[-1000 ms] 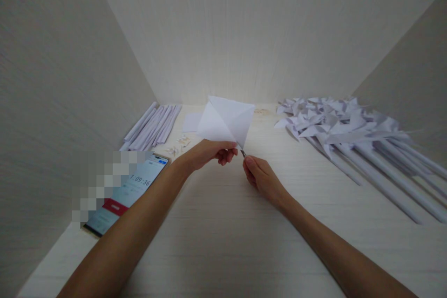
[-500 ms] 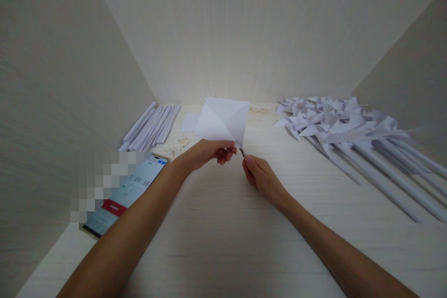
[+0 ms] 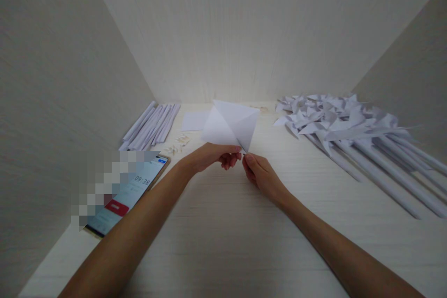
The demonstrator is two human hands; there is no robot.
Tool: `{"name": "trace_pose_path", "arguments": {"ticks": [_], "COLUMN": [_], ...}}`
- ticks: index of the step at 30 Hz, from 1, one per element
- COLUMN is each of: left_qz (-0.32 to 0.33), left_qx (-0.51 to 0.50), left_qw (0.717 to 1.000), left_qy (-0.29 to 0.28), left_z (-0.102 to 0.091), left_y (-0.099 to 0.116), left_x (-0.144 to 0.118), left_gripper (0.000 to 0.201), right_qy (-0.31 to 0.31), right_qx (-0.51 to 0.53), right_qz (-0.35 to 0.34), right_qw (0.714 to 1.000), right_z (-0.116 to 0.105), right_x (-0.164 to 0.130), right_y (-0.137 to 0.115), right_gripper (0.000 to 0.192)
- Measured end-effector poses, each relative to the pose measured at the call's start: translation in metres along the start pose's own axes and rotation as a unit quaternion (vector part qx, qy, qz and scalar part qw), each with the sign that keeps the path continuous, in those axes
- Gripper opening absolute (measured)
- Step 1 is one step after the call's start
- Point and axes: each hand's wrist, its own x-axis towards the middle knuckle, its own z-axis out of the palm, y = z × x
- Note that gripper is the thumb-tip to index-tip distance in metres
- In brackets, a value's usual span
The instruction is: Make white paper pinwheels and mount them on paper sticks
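We pinch the folded paper (image 3: 232, 125) in our left hand (image 3: 218, 156), right hand (image 3: 260, 174) closed at its corner, which might tear.

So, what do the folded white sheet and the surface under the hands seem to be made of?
The folded sheet: thin matte paper, judging by its sharp creases and light showing through. The table: pale wood-look board, probably laminate, with fine grain lines.

phone (image 3: 129, 191) partly pixelated, paper sticks (image 3: 394, 172) cut off at right edge, small bits (image 3: 178, 144) unclear
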Motion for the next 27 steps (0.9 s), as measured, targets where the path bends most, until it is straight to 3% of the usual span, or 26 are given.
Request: {"name": "trace_pose_path", "arguments": {"ticks": [20, 27], "left_qz": [-0.004, -0.033], "left_qx": [-0.002, -0.005], "left_qw": [1.000, 0.999], "left_qy": [-0.012, -0.008], "left_z": [0.0003, 0.0001], "left_y": [-0.0020, -0.0014], "left_x": [0.0014, 0.0010], "left_gripper": [0.022, 0.022], "right_qy": [0.003, -0.011], "right_qx": [-0.035, -0.059], "right_qz": [-0.012, -0.025], "right_qw": [0.999, 0.998], "right_z": [0.0012, -0.0010], "right_x": [-0.0003, 0.0002], "right_y": [-0.0027, -0.0066], "right_gripper": [0.039, 0.040]}}
